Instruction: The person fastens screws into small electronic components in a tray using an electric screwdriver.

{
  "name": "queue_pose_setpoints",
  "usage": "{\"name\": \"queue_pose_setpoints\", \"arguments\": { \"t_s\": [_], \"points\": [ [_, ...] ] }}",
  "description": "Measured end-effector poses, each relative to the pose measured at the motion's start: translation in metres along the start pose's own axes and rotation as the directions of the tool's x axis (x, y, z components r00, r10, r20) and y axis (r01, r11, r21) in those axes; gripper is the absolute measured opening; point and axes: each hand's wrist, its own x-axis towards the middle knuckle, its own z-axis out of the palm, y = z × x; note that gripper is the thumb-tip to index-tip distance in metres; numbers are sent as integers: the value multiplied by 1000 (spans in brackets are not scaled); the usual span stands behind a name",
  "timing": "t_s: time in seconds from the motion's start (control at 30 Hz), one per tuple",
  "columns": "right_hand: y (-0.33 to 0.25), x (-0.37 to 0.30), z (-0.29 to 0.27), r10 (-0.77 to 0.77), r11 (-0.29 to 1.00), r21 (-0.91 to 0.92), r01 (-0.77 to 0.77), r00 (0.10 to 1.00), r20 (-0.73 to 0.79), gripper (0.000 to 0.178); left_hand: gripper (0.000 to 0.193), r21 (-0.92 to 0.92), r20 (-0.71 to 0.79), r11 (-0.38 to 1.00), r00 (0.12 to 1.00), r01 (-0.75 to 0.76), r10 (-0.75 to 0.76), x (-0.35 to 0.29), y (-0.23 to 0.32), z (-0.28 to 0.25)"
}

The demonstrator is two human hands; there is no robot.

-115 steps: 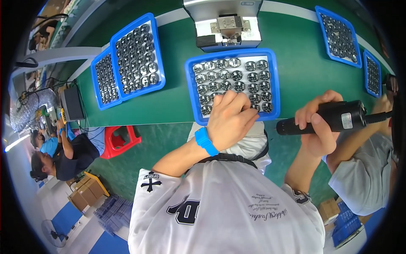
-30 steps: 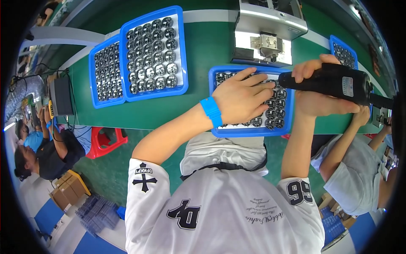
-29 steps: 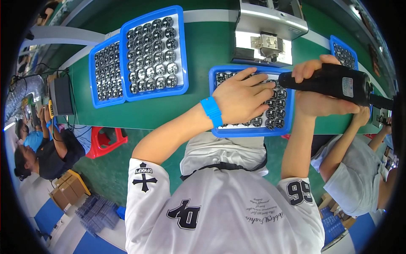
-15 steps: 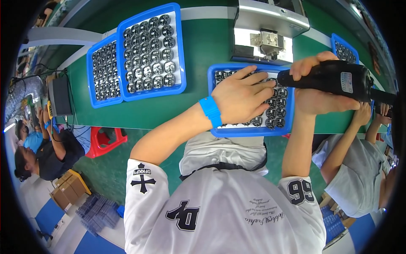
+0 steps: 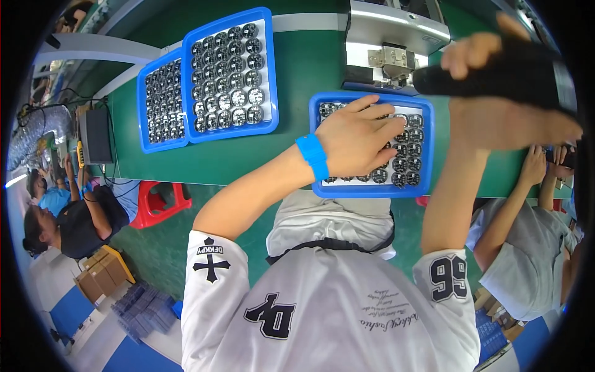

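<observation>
My left hand (image 5: 358, 137), with a blue band at the wrist, lies palm down over a blue tray (image 5: 315, 115), its fingers spread. Under and around those fingers are rows of small round, shiny dark parts (image 5: 400, 165); the hand hides some of them. My right hand (image 5: 496, 124) is raised to the right of the tray and smeared by motion. It is wrapped around a black electric screwdriver (image 5: 489, 71), whose narrow end points left, beside the metal mechanism of a small bench machine (image 5: 396, 59).
Two more blue trays (image 5: 276, 93) (image 5: 144, 118) of round parts lie on the green table (image 5: 297, 62) at the left. A red stool (image 5: 158, 204) stands below its edge. Other people sit left and right; a co-worker's arm (image 5: 517, 186) reaches in at the right.
My right hand has lifted the electric screwdriver off the tray, up and to the right, toward the machine. My left hand stays spread over the tray.
</observation>
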Motion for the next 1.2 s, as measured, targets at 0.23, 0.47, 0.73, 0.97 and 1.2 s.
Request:
{"name": "queue_pose_setpoints", "arguments": {
  "t_s": [0.23,0.47,0.73,0.97,1.2],
  "points": [
    [2,4,2,55,996,61,-59,996,65,133,49,-77,-9,996,999,44,-45,2,0,5],
    [7,3,3,127,984,110,-141,984,125,136,50,-75,-20,996,999,45,-47,-3,-1,3],
    [-8,-57,5,18,993,-105,-50,960,-280,138,55,-82,-25,996,999,43,-45,0,0,1],
    [13,-69,-3,-4,989,-141,-44,947,-322,131,62,-119,-66,993,998,7,-15,2,-1,4],
    [18,-67,1,-21,990,-137,-29,937,-348,133,63,-120,-62,993,998,15,-22,1,0,2]
  ]
}}
